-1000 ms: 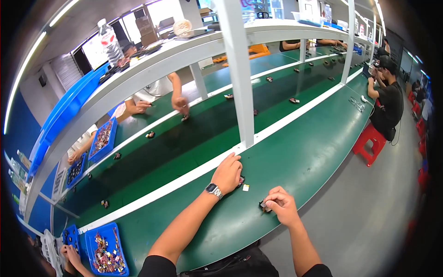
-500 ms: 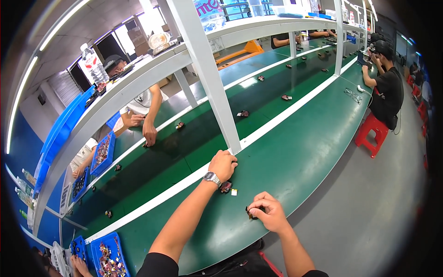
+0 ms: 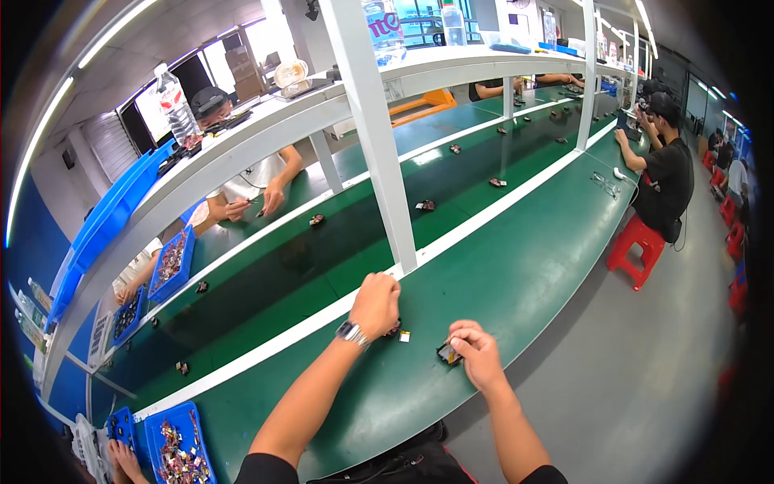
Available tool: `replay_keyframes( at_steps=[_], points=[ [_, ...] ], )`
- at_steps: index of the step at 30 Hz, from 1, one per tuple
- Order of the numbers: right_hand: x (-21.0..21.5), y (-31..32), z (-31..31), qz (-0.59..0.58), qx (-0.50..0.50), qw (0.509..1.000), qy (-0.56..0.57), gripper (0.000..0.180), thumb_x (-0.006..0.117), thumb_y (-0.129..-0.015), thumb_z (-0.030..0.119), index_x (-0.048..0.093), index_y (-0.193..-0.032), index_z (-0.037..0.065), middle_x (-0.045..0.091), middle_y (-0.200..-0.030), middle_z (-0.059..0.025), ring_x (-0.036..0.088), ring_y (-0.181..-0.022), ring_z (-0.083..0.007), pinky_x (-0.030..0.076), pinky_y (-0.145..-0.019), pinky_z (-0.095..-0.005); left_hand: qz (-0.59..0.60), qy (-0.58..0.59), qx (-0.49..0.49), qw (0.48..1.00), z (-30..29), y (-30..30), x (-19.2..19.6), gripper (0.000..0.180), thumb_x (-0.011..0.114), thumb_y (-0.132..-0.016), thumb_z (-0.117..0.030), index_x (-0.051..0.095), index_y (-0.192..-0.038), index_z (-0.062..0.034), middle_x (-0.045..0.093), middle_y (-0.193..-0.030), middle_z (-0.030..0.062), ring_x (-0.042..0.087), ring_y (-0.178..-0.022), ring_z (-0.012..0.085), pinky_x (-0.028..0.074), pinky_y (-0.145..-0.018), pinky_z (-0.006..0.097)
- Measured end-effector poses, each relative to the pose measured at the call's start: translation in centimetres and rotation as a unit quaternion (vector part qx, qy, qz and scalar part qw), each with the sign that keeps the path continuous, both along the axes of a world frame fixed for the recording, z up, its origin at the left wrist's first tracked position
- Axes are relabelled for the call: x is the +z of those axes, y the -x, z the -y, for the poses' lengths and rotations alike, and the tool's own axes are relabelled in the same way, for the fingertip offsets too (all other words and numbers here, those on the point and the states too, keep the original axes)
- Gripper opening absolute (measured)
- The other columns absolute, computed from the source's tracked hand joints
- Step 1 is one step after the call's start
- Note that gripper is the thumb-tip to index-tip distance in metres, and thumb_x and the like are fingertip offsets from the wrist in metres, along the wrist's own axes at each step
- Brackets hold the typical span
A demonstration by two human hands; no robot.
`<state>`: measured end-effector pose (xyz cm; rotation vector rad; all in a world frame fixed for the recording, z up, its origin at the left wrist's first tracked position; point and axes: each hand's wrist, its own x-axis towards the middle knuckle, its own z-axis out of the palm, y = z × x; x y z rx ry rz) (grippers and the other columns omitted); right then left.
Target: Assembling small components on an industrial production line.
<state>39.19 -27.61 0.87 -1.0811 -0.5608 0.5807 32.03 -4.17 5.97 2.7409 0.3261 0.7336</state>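
Note:
My right hand (image 3: 479,352) pinches a small black open case (image 3: 446,353) with a bit of yellow in it, just over the green bench (image 3: 524,274). To its left my left hand (image 3: 376,306), with a metal watch at the wrist, is curled with its fingertips turned down and hidden. Right beside those fingers lies a small dark reddish wired part (image 3: 394,328), partly covered by the hand. A small white battery-like block with a yellow edge (image 3: 405,336) rests next to it.
A green conveyor belt (image 3: 347,242) carries several small wired parts beyond a white rail. A white post (image 3: 379,161) rises close past my left hand. At lower left stands a blue tray (image 3: 196,436) of wired parts. Other people work across and along the line; a red stool (image 3: 637,252) stands right.
My left hand has shifted slightly left, its fingers now turned down beside the wired part. The black case in my right hand shows more plainly. Parts on the belt have shifted slightly.

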Motion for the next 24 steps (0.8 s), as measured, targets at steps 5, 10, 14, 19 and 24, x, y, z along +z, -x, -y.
replay_keyframes(
  at_steps=[5, 10, 14, 19, 24],
  points=[
    [0.3, -4.7, -1.8, 0.216, -0.08, 0.952, 0.201, 0.012, 0.07, -0.083, 0.013, 0.072, -0.088, 0.002, 0.055, -0.138, -0.0223, 0.052, -0.13, -0.0331, 0.043, -0.104, -0.0414, 0.073, 0.119, 0.025, 0.99, -0.2, 11.6, -0.2, 0.003, 0.057, -0.088, -0.003, 0.056, -0.09, -0.0013, 0.058, -0.086, 0.0146, 0.056, -0.083, 0.0341, 0.046, -0.078, 0.041],
    [1.9, -4.2, -5.7, 0.33, 0.014, 0.899, 0.287, 0.014, 0.069, -0.084, 0.017, 0.071, -0.087, 0.003, 0.056, -0.139, -0.0239, 0.051, -0.132, -0.0343, 0.041, -0.106, -0.0406, 0.101, 0.258, 0.139, 0.951, -1.7, 22.1, -2.8, 0.004, 0.057, -0.093, -0.003, 0.057, -0.095, -0.0004, 0.065, -0.087, 0.0101, 0.064, -0.076, 0.0186, 0.052, -0.07, 0.032],
    [1.6, -2.9, -7.3, 0.435, 0.01, 0.84, 0.324, 0.009, 0.066, -0.084, 0.013, 0.066, -0.085, 0.004, 0.056, -0.138, -0.0233, 0.05, -0.132, -0.0381, 0.041, -0.107, -0.0408, 0.158, 0.435, 0.152, 0.873, -2.8, 27.2, -4.1, 0.005, 0.052, -0.099, -0.005, 0.055, -0.101, -0.0014, 0.065, -0.093, 0.0071, 0.063, -0.079, 0.0117, 0.054, -0.071, 0.026],
    [6.0, 0.5, -8.4, 0.454, -0.01, 0.85, 0.267, 0.006, 0.066, -0.084, 0.008, 0.065, -0.086, 0.002, 0.063, -0.124, -0.0203, 0.059, -0.117, -0.0353, 0.046, -0.099, -0.0398, 0.207, 0.551, 0.119, 0.799, -3.3, 29.6, -3.2, 0.005, 0.059, -0.096, -0.005, 0.058, -0.096, -0.0006, 0.066, -0.092, 0.0081, 0.064, -0.077, 0.0117, 0.053, -0.068, 0.025],
    [8.0, 8.1, -13.2, 0.305, 0.279, 0.899, 0.141, 0.006, 0.065, -0.09, 0.007, 0.064, -0.09, 0.001, 0.062, -0.101, -0.0077, 0.063, -0.09, -0.0163, 0.051, -0.08, -0.0304, 0.261, 0.638, 0.065, 0.722, -3.2, 31.9, -3.2, 0.012, 0.064, -0.093, -0.002, 0.06, -0.104, 0.002, 0.068, -0.093, 0.01, 0.065, -0.079, 0.0135, 0.054, -0.07, 0.026]
  ],
)
